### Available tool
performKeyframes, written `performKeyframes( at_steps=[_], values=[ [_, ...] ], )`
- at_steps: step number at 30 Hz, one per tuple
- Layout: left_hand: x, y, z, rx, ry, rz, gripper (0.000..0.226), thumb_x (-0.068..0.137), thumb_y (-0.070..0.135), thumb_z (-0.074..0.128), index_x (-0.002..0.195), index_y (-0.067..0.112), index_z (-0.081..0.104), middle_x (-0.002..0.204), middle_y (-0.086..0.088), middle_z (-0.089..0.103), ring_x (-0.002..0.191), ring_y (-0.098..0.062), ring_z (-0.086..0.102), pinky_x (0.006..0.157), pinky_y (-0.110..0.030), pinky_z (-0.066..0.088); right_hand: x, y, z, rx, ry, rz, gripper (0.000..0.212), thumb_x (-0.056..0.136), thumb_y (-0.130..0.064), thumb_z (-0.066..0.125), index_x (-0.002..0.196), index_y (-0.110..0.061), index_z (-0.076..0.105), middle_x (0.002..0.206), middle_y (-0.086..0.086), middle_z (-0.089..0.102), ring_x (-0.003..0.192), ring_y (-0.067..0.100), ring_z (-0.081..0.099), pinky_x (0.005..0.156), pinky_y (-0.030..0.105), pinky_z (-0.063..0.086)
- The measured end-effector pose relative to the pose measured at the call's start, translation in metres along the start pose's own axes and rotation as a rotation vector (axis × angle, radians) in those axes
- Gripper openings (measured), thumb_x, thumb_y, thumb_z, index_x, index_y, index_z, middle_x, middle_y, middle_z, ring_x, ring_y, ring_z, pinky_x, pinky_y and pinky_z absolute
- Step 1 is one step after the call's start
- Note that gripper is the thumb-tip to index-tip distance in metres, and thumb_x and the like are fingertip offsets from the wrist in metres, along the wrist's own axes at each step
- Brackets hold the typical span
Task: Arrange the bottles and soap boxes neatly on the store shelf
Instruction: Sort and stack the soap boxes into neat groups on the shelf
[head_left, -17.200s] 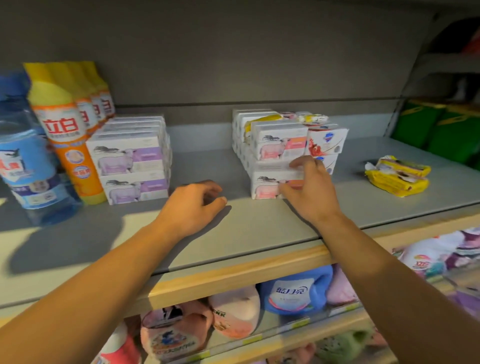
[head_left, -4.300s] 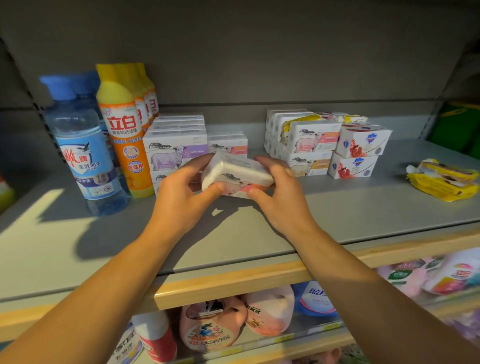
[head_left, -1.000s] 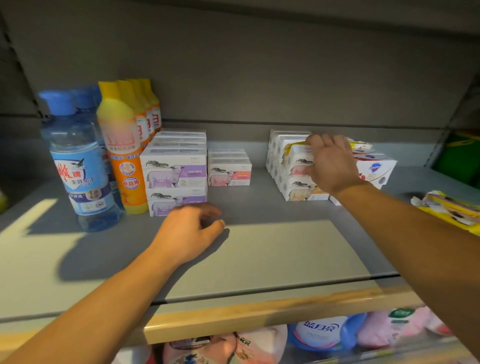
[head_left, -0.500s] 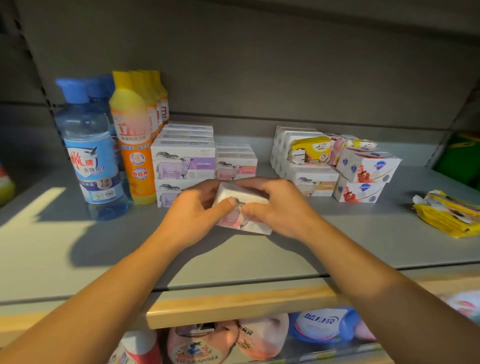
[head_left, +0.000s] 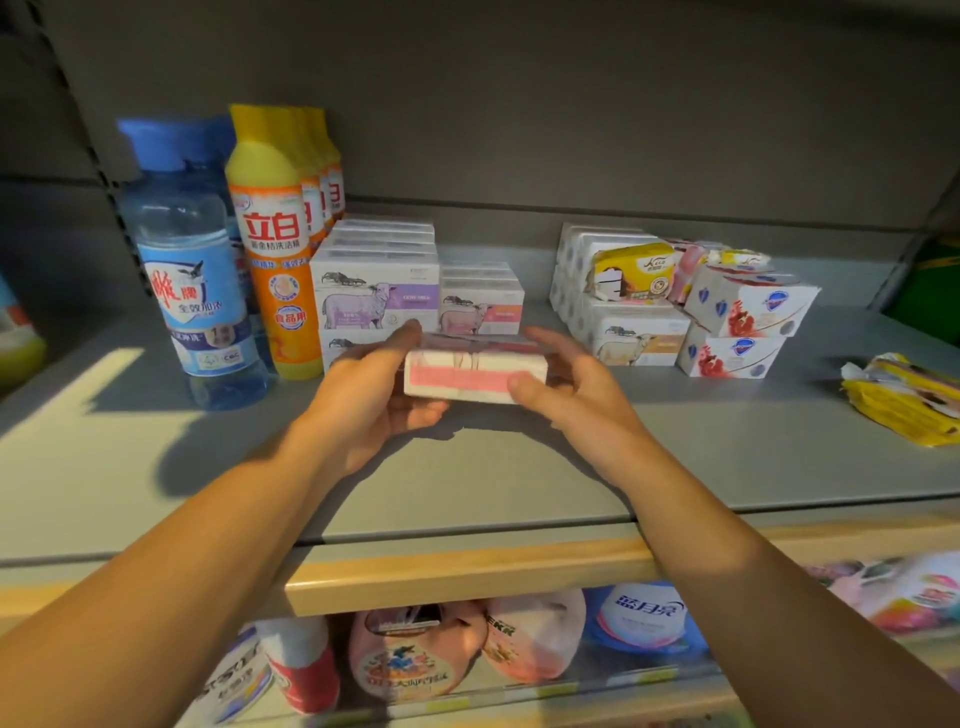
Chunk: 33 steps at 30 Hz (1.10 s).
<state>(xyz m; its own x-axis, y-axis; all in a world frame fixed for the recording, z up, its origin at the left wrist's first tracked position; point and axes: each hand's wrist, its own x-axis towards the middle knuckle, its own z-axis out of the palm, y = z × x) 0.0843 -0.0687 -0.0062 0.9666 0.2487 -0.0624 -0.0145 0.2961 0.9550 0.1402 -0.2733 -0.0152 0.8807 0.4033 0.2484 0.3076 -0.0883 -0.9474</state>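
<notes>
Two hands, left hand (head_left: 371, 402) and right hand (head_left: 571, 395), grip one pink-and-white cardboard soap box (head_left: 474, 376) above the grey metal shelf (head_left: 519, 467); the mixed right-hand stack of soap boxes (head_left: 639, 317) looks unsorted.

Bare shelf (head_left: 519, 467) lies open across the front. At the back, a gap separates the pink-labelled boxes (head_left: 480, 306) from the right-hand soap stack (head_left: 623, 327). Bottles (head_left: 270, 244) and purple-labelled boxes (head_left: 374, 296) block the left; a yellow packet (head_left: 904, 400) sits far right.
</notes>
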Motion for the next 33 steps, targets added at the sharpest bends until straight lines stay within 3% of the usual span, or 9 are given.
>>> performKeyframes(
  at_steps=[3,6,11,17,21,23,27,29,33],
  values=[
    [0.0,0.001,0.001,0.071,-0.055,-0.034,0.054,0.093,0.055,0.052,0.105,0.004,0.066,0.077,-0.021,0.07,0.056,-0.023,0.064,0.05,-0.029,0.054,0.001,0.0,0.0,-0.013,0.037,0.086,0.04,0.08,-0.052,0.062,0.11,-0.026,0.065,0.095,0.008,0.071,0.072,0.016,0.066,0.064,0.026,0.052],
    [-0.002,0.001,0.0,0.083,-0.084,-0.015,0.06,0.088,0.061,0.053,0.107,0.005,0.065,0.069,-0.016,0.067,0.054,-0.022,0.062,0.05,-0.028,0.053,0.004,-0.004,0.002,0.004,0.051,0.165,0.055,0.071,-0.066,0.052,0.092,-0.017,0.068,0.067,0.005,0.068,0.057,0.018,0.058,0.053,0.029,0.046],
    [-0.002,0.001,0.002,0.168,-0.037,0.014,0.057,0.092,0.059,0.05,0.098,0.005,0.069,0.064,-0.016,0.065,0.05,-0.022,0.059,0.046,-0.026,0.05,0.008,-0.003,0.002,-0.003,0.059,0.241,0.071,0.068,-0.076,0.044,0.09,-0.014,0.07,0.064,0.01,0.068,0.046,0.013,0.05,0.042,0.022,0.039],
    [-0.001,-0.001,0.0,0.109,-0.085,0.022,0.045,0.094,0.049,0.055,0.108,0.008,0.066,0.069,-0.017,0.067,0.052,-0.021,0.059,0.047,-0.028,0.05,0.009,0.001,-0.003,0.13,0.036,0.17,0.039,0.068,-0.045,0.063,0.101,-0.025,0.068,0.08,0.004,0.067,0.059,0.016,0.06,0.051,0.03,0.045],
    [-0.003,-0.004,0.003,0.141,-0.131,0.081,0.028,0.095,0.034,0.06,0.11,0.011,0.065,0.091,-0.017,0.071,0.062,-0.025,0.064,0.055,-0.032,0.056,0.004,0.005,-0.005,0.173,-0.031,0.046,0.056,0.068,-0.012,0.067,0.117,-0.038,0.062,0.107,-0.011,0.071,0.097,0.014,0.07,0.071,0.025,0.056],
    [-0.004,-0.005,0.004,0.201,-0.099,0.159,0.018,0.094,0.026,0.064,0.11,0.02,0.063,0.099,-0.01,0.073,0.068,-0.026,0.069,0.055,-0.034,0.058,0.001,0.005,-0.004,0.154,-0.032,-0.034,0.053,0.077,-0.008,0.067,0.12,-0.039,0.058,0.106,-0.017,0.071,0.093,0.011,0.071,0.068,0.02,0.056],
    [-0.004,-0.005,0.003,0.498,-0.059,0.42,0.037,0.09,0.017,0.069,0.124,0.024,0.057,0.096,0.018,0.074,0.085,-0.006,0.072,0.064,-0.023,0.059,0.001,0.007,0.0,-0.022,0.027,-0.141,0.072,0.082,0.006,0.069,0.119,-0.053,0.049,0.114,-0.022,0.063,0.101,0.006,0.067,0.076,0.02,0.055],
    [-0.005,-0.004,0.004,0.617,-0.077,0.549,0.043,0.087,0.012,0.071,0.128,0.021,0.058,0.105,0.023,0.068,0.097,0.005,0.066,0.076,-0.015,0.055,0.001,0.007,0.002,-0.18,0.092,-0.186,0.075,0.078,0.004,0.073,0.125,-0.048,0.046,0.126,-0.009,0.054,0.108,0.008,0.061,0.085,0.024,0.055],
    [-0.009,-0.005,0.006,0.727,-0.091,0.739,0.049,0.083,0.016,0.076,0.127,0.029,0.059,0.117,0.024,0.064,0.106,0.003,0.062,0.082,-0.012,0.051,0.002,0.006,0.002,-0.435,0.23,-0.299,0.068,0.075,-0.009,0.079,0.129,-0.039,0.05,0.122,-0.007,0.049,0.104,0.001,0.048,0.082,-0.002,0.037]
  ],
)
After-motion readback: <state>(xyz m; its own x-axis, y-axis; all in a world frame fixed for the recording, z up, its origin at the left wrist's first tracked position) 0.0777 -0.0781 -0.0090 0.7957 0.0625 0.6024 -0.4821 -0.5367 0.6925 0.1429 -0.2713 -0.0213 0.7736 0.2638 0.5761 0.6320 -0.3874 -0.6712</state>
